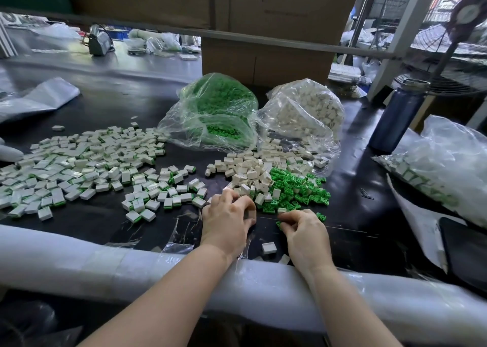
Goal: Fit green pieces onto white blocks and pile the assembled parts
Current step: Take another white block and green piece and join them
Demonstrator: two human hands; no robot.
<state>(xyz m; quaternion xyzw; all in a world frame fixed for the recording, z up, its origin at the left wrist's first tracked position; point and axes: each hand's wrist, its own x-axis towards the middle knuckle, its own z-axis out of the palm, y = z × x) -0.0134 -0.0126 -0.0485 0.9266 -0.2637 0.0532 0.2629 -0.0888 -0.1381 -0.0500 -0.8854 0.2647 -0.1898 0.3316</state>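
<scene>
green pieces and white blocks: picking the next pair at the near edge of the heaps

the green pieces (299,192) lie in a loose heap on the dark table (355,178), touching the right side of a heap of bare white blocks (250,172). both heaps spill from two clear bags behind them, one of green stock (218,109) and one of white stock (303,112). the assembled parts (79,162) spread in a wide, shallow pile well to the left.

the left hand (226,221) is curled knuckles-up at the near edge of the white heap, fingertips bent down and drawn together; whether they already pinch a block i cannot tell, since the fingers hide it. the right hand (305,230) is curled the same way just in front of the green heap, its fingertips closed on what looks like one green piece at its left side; a second green piece lies just beside the knuckles.

judging by this, the step in hand is collecting one of each. to do it well, take a single piece in each hand, turn the green one so its ribbed face meets the block's open side, line up squarely, then press until it seats flush. a skewed start would likely jam.

one stray white block (268,248) sits between the wrists, near the padded table edge (131,265), an easy spare.
</scene>
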